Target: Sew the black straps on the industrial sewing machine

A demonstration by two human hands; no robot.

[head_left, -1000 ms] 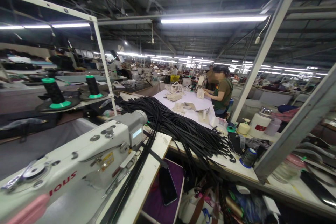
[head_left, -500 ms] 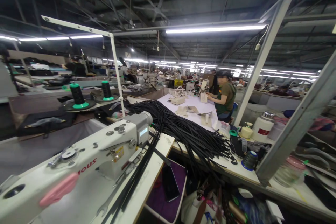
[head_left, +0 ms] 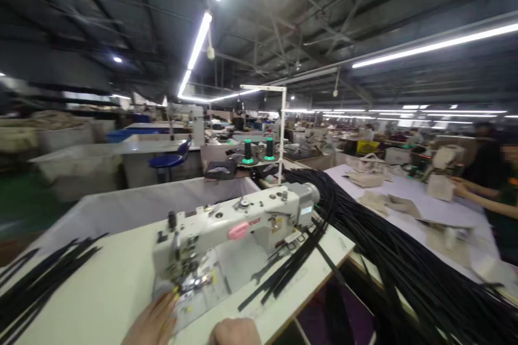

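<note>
A white sewing machine (head_left: 259, 207) with a pink patch on its arm stands on a pale table in front of me. My left hand (head_left: 151, 321) lies at the near side of its needle end, fingers stretched towards the presser-foot area (head_left: 194, 283). A small yellow spot shows by those fingertips; I cannot tell what it is. At the bottom edge, my right hand (head_left: 237, 331) is curled closed just in front of the machine bed. Whatever it may hold is hidden. Several black strips (head_left: 293, 264) lie on the table right of the machine.
More black strips (head_left: 48, 272) lie at the left. A large heap of black strips (head_left: 376, 237) spreads to the right. Two black thread cones (head_left: 247, 152) stand behind the machine. A co-worker's arms (head_left: 477, 194) reach over a table with beige pieces (head_left: 368, 178).
My view has swung left and shows the machine's whole head and needle end. Both my hands have come into view at the bottom. The co-worker now appears at the far right.
</note>
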